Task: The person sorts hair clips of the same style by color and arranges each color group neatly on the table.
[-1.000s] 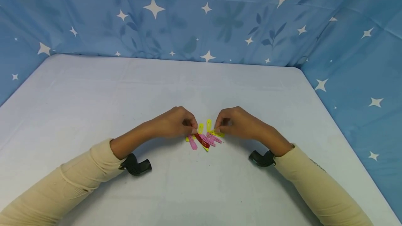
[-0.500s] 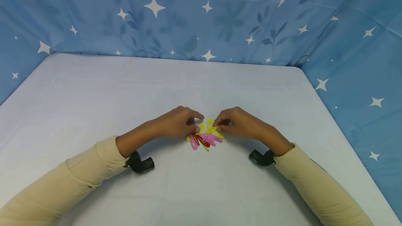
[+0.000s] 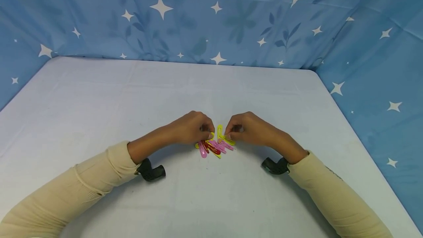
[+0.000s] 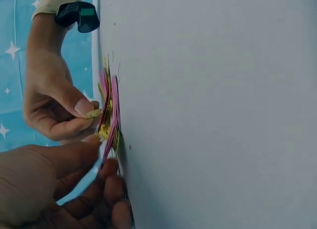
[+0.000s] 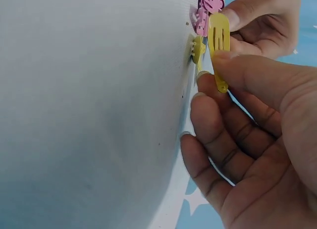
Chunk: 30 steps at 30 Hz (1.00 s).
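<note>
Yellow, pink and red snap hair clips lie in a small overlapping pile on the white table, with pink clips (image 3: 219, 146) and a red clip (image 3: 213, 147) in the middle. My left hand (image 3: 190, 128) pinches a yellow hair clip (image 3: 212, 135) at the pile's left side; its fingers partly cover it. Opposite, my right hand (image 3: 252, 129) holds another yellow hair clip (image 5: 219, 45) between thumb and forefinger, its flat face showing in the right wrist view. One more yellow clip (image 3: 219, 130) stands out at the back of the pile, between both hands.
The white-covered table (image 3: 211, 201) reaches back to a blue curtain (image 3: 211, 17) printed with stars and leaves. Black wrist devices sit at the cuffs, one on the left wrist (image 3: 151, 171) and one on the right wrist (image 3: 275, 166).
My left hand let go of a red clip on the pile, opened its fingers, moved slightly right and pinched a yellow clip. The right hand stays nearly in place, its yellow clip turned a little.
</note>
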{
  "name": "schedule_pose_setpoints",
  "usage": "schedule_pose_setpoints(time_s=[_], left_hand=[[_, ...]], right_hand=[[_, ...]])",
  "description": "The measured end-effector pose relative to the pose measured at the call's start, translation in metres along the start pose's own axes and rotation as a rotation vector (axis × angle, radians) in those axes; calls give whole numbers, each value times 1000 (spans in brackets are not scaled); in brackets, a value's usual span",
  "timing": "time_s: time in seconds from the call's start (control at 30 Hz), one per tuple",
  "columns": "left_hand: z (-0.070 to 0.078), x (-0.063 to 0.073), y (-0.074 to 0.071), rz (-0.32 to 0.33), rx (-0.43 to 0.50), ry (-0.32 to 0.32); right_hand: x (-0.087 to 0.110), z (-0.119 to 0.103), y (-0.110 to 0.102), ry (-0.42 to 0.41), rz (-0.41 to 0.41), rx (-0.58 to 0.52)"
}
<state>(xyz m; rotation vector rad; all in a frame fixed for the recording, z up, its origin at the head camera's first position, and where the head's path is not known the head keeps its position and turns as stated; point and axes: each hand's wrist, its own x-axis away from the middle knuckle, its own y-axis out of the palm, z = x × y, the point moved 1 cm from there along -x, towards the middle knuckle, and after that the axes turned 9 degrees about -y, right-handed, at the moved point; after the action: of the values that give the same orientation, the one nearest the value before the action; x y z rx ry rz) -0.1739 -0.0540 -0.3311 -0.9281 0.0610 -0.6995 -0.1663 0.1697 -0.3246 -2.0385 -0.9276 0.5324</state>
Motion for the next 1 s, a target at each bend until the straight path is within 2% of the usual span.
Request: schedule_pose_setpoints(time_s=[0.27,0.37,0.6,0.77,0.87,1.0], left_hand=[[-1,4,-14,106,164,-62],[-3,4,-16,124,209,-78],[-19,0,-17,159,316,-75],[-28,-2,-20,221,456,-81],[-30,-2,-23,245,488,-101],[-34,-1,-25,257,465,-128]], right_hand=[[0,3,-2,19,32,22],[0,3,-3,30,50,18],[-1,4,-4,-12,103,-4],[-4,4,-5,34,157,0],[-7,3,-7,48,189,-14],[-9,5,-8,40,212,-4]])
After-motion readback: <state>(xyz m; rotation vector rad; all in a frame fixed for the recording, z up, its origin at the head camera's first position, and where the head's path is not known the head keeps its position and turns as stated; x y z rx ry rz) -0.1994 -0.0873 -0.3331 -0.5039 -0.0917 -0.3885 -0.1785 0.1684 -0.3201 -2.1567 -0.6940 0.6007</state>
